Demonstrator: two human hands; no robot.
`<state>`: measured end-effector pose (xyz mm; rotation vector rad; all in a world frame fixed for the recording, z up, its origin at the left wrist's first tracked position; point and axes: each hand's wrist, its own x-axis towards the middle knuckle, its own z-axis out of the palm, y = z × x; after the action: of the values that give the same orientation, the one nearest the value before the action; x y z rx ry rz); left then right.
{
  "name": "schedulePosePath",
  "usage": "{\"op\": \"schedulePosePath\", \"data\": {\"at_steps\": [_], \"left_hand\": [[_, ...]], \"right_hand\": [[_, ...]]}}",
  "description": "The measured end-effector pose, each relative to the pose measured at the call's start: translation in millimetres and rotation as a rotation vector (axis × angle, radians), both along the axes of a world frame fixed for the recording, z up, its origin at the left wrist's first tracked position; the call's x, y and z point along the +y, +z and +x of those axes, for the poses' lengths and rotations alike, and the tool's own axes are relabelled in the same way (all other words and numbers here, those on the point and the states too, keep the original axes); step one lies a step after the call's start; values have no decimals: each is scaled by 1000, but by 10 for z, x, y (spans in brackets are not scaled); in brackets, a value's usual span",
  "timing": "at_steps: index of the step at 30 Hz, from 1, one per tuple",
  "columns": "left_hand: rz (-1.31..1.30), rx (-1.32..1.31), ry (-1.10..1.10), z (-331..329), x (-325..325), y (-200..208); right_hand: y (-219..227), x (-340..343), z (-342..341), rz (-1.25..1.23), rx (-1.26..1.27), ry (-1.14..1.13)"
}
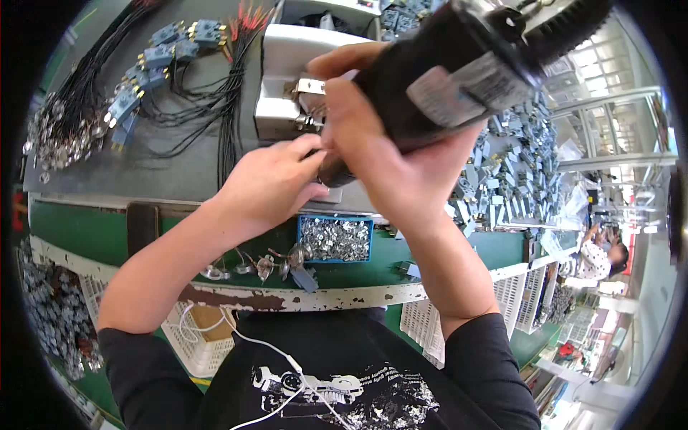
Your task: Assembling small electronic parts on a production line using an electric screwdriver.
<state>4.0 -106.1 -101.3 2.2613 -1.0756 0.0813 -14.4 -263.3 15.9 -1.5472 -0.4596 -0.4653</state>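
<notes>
My right hand (398,168) is wrapped around a thick black electric screwdriver (430,79), which slants down to the left over the bench. Its dark nose points at the spot where my left hand (265,179) is. The left fingers are pinched together beside that nose, and whatever they hold is hidden. Just beyond both hands stands a white box-like holder (279,68), with a small metal piece (309,87) at its opening. Closer to me, a blue tray (371,244) contains many small shiny metal parts.
Blue-grey plug-like parts (154,57) with black wires (233,100) lie at the far left. More blue-grey pieces (502,172) are heaped on the right. Wired metal parts (265,266) rest by the bench's chipped front edge (344,297). Another person (596,256) sits at far right.
</notes>
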Motion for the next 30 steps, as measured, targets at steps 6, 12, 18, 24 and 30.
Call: {"op": "schedulePosePath", "data": {"at_steps": [6,12,18,24,30], "left_hand": [[50,127,-126,-33,227,462],[-65,-10,-104,-7,298,421],[-356,-301,866,985,1627,832],[-11,-95,407,507,1077,1029],[467,376,64,-55,823,878]], "right_hand": [[479,-665,67,-19,-232,-81],[-41,-1266,411,-443,-386,-622],[-621,-1960,308,-948,46,-696],[-1017,-2153,410,-1413,210,-528],[-1018,-2299,455,-1434,411,-515]]}}
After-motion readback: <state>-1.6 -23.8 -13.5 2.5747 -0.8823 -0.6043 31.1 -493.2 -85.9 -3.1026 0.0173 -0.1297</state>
